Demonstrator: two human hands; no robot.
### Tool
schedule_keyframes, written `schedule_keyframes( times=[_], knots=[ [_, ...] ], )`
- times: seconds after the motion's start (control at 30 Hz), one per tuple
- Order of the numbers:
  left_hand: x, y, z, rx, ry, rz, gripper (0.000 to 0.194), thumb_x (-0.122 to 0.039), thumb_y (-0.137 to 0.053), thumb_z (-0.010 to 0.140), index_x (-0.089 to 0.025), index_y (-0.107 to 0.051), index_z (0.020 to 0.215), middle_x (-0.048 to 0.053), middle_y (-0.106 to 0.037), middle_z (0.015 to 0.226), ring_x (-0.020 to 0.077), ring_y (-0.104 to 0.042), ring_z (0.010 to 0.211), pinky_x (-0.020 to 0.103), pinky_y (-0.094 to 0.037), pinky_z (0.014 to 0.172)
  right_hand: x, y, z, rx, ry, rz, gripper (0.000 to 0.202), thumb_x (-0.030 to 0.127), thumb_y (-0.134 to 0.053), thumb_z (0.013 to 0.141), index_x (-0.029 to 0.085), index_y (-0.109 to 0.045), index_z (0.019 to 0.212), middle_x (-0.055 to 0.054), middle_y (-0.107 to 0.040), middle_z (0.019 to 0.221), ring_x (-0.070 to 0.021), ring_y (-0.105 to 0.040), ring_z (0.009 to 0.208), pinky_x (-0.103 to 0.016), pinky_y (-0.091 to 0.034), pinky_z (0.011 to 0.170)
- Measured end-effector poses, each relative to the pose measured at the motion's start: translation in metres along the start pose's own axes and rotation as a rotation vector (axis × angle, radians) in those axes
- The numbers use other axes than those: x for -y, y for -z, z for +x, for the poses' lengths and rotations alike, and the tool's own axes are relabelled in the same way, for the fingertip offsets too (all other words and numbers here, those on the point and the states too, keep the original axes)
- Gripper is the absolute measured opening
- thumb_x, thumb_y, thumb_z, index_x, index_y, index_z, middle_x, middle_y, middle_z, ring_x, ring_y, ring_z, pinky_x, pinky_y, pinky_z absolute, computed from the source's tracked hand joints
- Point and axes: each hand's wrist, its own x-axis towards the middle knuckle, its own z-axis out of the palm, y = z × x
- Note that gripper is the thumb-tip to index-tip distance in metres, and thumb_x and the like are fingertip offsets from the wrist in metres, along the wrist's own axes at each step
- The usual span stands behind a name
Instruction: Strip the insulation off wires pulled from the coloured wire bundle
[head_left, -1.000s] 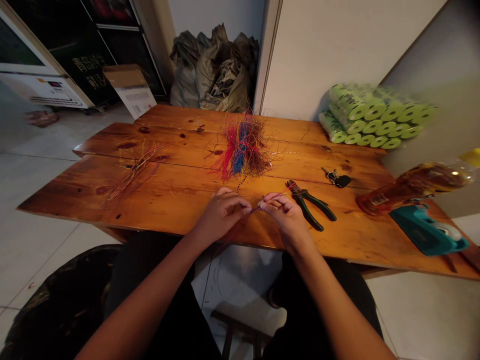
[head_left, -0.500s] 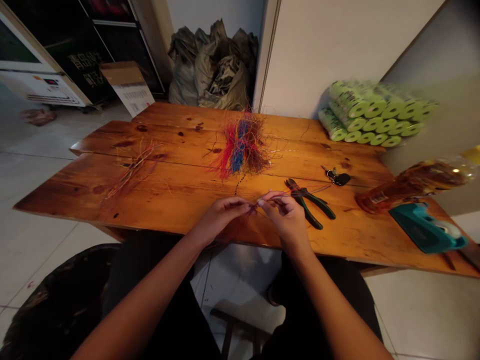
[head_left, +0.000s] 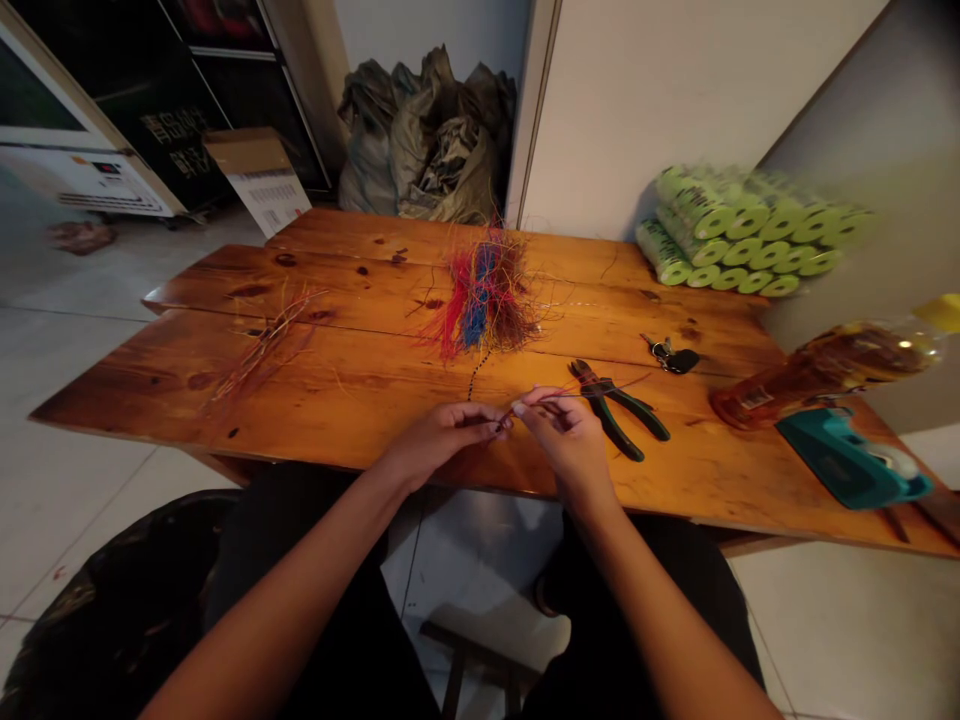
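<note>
Over the front edge of the wooden table [head_left: 375, 400], my left hand [head_left: 457, 430] pinches thin dark reddish wires. My right hand [head_left: 566, 430] is closed on the same strands close beside it, and their loose ends trail right across the green-handled pliers [head_left: 619, 410]. Behind my hands lies a tangled pile of red, blue and yellow wires [head_left: 484, 300], with a black-and-white dotted strand [head_left: 475, 375] running from it toward my left hand. A smaller loose bunch of wires [head_left: 262, 345] rests on the left part of the table.
Keys [head_left: 675, 357] lie beyond the pliers. At the right are a bottle of amber liquid [head_left: 810, 375] and a teal tape dispenser [head_left: 851, 460]. Green-wrapped rolls [head_left: 750, 235] are stacked at the back right. A black-lined bin [head_left: 112, 600] stands at the lower left.
My left fingers have curled closer around the strands, and my right hand has shifted slightly left. The trailing wire ends reach less far to the right.
</note>
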Motion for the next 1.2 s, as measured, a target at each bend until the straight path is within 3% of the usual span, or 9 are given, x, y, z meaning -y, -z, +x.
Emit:
schedule_keyframes(
  times=[0.13, 0.3, 0.5, 0.67, 0.83, 0.93, 1.07, 1.2],
  knots=[
    [0.002, -0.006, -0.003, -0.114, -0.219, 0.358, 0.013, -0.021, -0.061, 0.073, -0.021, -0.064, 0.086, 0.001, -0.068, 0.087, 0.0147, -0.061, 0.083, 0.030, -0.044, 0.079, -0.002, 0.000, 0.001, -0.027, 0.007, -0.002, 0.006, 0.020, -0.066, 0.069, 0.019, -0.060, 0.071, 0.001, -0.060, 0.073, -0.0140, -0.059, 0.072, -0.028, -0.046, 0.073],
    [0.004, -0.013, -0.005, -0.349, -0.532, 0.888, 0.007, -0.025, -0.064, 0.074, -0.021, -0.063, 0.079, 0.001, -0.067, 0.077, 0.0160, -0.058, 0.075, 0.030, -0.044, 0.071, -0.008, -0.004, -0.001, -0.048, 0.024, -0.005, 0.005, 0.020, -0.065, 0.070, 0.020, -0.060, 0.072, 0.000, -0.061, 0.073, -0.0146, -0.058, 0.074, -0.029, -0.045, 0.075],
    [0.007, -0.018, -0.006, -0.491, -0.752, 1.199, 0.013, -0.030, -0.059, 0.078, -0.019, -0.063, 0.085, 0.003, -0.069, 0.075, 0.0184, -0.058, 0.076, 0.032, -0.041, 0.068, -0.011, -0.005, -0.002, -0.082, 0.027, -0.003, 0.006, 0.020, -0.066, 0.070, 0.020, -0.060, 0.072, 0.001, -0.060, 0.075, -0.0146, -0.058, 0.076, -0.030, -0.044, 0.078],
    [0.008, -0.020, -0.005, -0.531, -0.816, 1.334, 0.013, -0.028, -0.057, 0.080, -0.020, -0.064, 0.087, 0.003, -0.069, 0.074, 0.0201, -0.059, 0.077, 0.034, -0.038, 0.069, -0.009, -0.005, -0.002, -0.088, -0.011, 0.060, 0.008, 0.021, -0.067, 0.069, 0.019, -0.059, 0.071, 0.001, -0.059, 0.075, -0.0136, -0.057, 0.075, -0.028, -0.045, 0.075],
    [0.006, -0.023, -0.005, -0.530, -0.670, 1.029, 0.013, -0.028, -0.055, 0.081, -0.021, -0.066, 0.081, 0.001, -0.069, 0.074, 0.0175, -0.057, 0.075, 0.032, -0.040, 0.071, -0.006, -0.007, -0.002, -0.111, -0.076, 0.130, 0.013, 0.023, -0.070, 0.065, 0.019, -0.058, 0.070, 0.001, -0.059, 0.075, -0.0142, -0.058, 0.075, -0.030, -0.046, 0.078],
    [0.005, -0.025, -0.003, -0.500, -0.441, 0.610, 0.014, -0.030, -0.056, 0.079, -0.021, -0.065, 0.073, 0.000, -0.067, 0.072, 0.0156, -0.058, 0.073, 0.029, -0.043, 0.069, -0.003, -0.008, -0.002, -0.099, -0.062, 0.139, 0.014, 0.024, -0.070, 0.064, 0.020, -0.057, 0.069, 0.000, -0.059, 0.074, -0.0147, -0.058, 0.075, -0.030, -0.047, 0.077],
    [0.004, -0.025, 0.000, -0.344, -0.157, 0.064, 0.011, -0.028, -0.060, 0.073, -0.020, -0.064, 0.066, -0.001, -0.066, 0.069, 0.0146, -0.059, 0.070, 0.028, -0.044, 0.070, 0.001, -0.010, -0.003, -0.071, -0.035, 0.161, 0.014, 0.023, -0.068, 0.066, 0.021, -0.054, 0.067, 0.001, -0.059, 0.070, -0.0139, -0.058, 0.070, -0.030, -0.048, 0.073],
    [0.002, -0.025, 0.001, -0.278, -0.078, -0.050, 0.012, -0.028, -0.062, 0.070, -0.019, -0.064, 0.064, 0.000, -0.066, 0.069, 0.0144, -0.059, 0.073, 0.029, -0.043, 0.075, 0.002, -0.011, -0.004, -0.061, -0.031, 0.150, 0.013, 0.023, -0.066, 0.067, 0.021, -0.054, 0.067, 0.001, -0.060, 0.070, -0.0141, -0.059, 0.070, -0.030, -0.048, 0.073]
  ],
)
